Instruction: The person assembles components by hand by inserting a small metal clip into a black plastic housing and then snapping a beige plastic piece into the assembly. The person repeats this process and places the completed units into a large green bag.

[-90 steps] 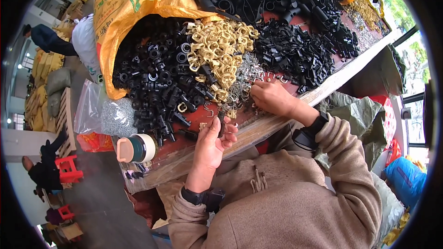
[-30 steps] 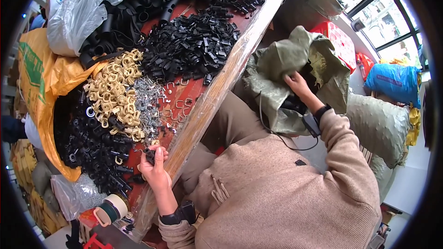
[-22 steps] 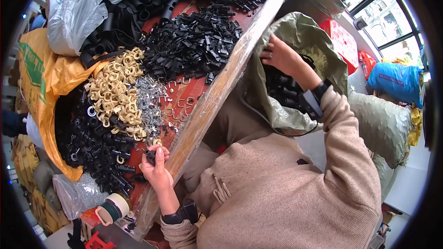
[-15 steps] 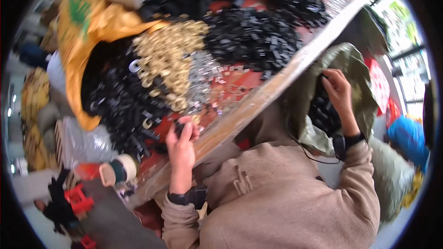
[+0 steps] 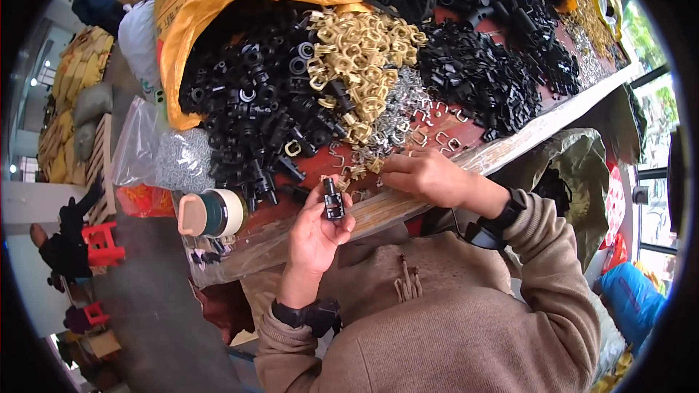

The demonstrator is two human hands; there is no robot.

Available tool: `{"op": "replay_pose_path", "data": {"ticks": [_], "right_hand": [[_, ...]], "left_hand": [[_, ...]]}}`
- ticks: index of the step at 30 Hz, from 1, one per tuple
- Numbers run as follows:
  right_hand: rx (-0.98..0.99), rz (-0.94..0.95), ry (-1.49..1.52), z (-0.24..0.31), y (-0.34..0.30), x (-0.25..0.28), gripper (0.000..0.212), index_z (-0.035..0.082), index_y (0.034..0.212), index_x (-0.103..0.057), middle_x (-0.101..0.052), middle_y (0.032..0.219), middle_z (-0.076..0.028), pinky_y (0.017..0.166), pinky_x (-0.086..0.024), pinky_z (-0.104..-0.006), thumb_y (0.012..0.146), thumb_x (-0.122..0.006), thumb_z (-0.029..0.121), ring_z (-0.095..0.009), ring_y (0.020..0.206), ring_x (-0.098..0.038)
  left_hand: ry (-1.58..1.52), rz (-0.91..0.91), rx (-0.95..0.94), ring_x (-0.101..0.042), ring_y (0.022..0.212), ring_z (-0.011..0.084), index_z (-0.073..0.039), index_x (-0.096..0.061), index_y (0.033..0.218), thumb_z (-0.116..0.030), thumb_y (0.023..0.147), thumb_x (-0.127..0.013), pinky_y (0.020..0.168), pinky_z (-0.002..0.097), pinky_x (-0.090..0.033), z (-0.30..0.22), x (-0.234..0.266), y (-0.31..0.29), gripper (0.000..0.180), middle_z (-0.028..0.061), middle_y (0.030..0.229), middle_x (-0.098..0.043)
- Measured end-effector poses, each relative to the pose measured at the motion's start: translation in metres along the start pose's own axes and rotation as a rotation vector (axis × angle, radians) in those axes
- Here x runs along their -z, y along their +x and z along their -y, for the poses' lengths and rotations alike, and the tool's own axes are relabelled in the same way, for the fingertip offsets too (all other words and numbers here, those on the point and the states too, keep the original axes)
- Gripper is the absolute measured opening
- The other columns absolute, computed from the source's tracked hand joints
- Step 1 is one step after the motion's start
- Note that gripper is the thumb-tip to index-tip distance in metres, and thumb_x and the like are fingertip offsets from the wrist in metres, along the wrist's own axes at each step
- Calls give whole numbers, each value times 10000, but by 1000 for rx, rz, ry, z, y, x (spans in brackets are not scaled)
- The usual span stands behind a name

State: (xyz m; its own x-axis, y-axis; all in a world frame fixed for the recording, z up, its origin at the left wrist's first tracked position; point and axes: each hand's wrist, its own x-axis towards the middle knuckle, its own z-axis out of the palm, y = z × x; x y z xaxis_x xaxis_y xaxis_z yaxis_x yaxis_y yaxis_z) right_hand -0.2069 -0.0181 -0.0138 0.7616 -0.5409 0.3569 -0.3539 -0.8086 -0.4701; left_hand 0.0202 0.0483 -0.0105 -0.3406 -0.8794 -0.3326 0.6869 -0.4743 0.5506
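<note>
A black plastic pipe fitting [image 5: 333, 202] with a narrow tip is held between the thumb and fingers of my left hand [image 5: 309, 236], just over the table's near edge. To its right, my right hand [image 5: 422, 175] is closed at the wooden edge, beside loose silver U-shaped clips [image 5: 443, 138]. Its fingertips point down and away, so what they hold is hidden. Beyond my hands lie a heap of black fittings [image 5: 255, 113], a heap of gold-coloured rings [image 5: 371, 51] and a heap of small black plastic parts [image 5: 473, 76].
An orange woven sack [image 5: 175, 51] opens over the black fittings. Along the left edge stand a cup with a pink lid [image 5: 193, 215] and a clear bag of small metal parts [image 5: 182, 160]. A green sack [image 5: 582, 167] hangs open at the right, below the wooden edge [image 5: 524, 131].
My right hand has left the green sack and come left to the table edge near the clips. My left hand has turned palm up, showing the fitting. The view has swung.
</note>
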Motion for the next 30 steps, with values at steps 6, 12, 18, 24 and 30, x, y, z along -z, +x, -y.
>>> {"op": "replay_pose_path", "data": {"ticks": [6, 12, 18, 24, 30], "right_hand": [[44, 251, -113, -13, 20, -17, 137, 35, 813, -497, -500, 835, -106, 511, -483, -335, 702, -472, 110, -257, 592, -567], [-46, 342, -231, -5, 25, -15, 130, 35, 823, -496, -507, 840, -119, 529, -471, -344, 704, -493, 88, -265, 611, -568], [-224, -5, 671, 7, 16, -19, 128, 10, 805, -503, -484, 691, -28, 518, -394, -253, 791, -547, 130, -130, 557, -481], [-649, 23, 1403, 14, 10, -11, 163, 13, 782, -506, -440, 703, 35, 469, -293, -173, 836, -522, 166, -37, 550, -375], [-674, -13, 1465, 11, 5, -19, 159, 30, 785, -518, -451, 627, 43, 469, -313, -186, 847, -510, 176, -39, 528, -377]], "left_hand": [[14, -8, 0, -473, 658, 175, -26, -330, 1208, -141, 795, -407, 466, 212, -375, 2, 5, -3, 436, 136, 959, -470], [243, -71, -32, -473, 620, 114, -24, -443, 1059, -52, 772, -512, 465, 186, -365, 12, 1, 6, 297, 74, 846, -515], [833, -155, -325, -453, 571, 41, -24, -528, 838, -64, 757, -606, 496, 167, -362, 22, -16, 19, 119, -22, 672, -511], [1085, -128, -562, -438, 581, 23, -24, -539, 811, -90, 776, -596, 520, 169, -366, 25, -26, 30, 94, -36, 635, -497], [967, -145, -453, -451, 575, 43, -34, -535, 796, -102, 782, -589, 518, 182, -363, 27, -28, 32, 88, -13, 632, -511]]}}
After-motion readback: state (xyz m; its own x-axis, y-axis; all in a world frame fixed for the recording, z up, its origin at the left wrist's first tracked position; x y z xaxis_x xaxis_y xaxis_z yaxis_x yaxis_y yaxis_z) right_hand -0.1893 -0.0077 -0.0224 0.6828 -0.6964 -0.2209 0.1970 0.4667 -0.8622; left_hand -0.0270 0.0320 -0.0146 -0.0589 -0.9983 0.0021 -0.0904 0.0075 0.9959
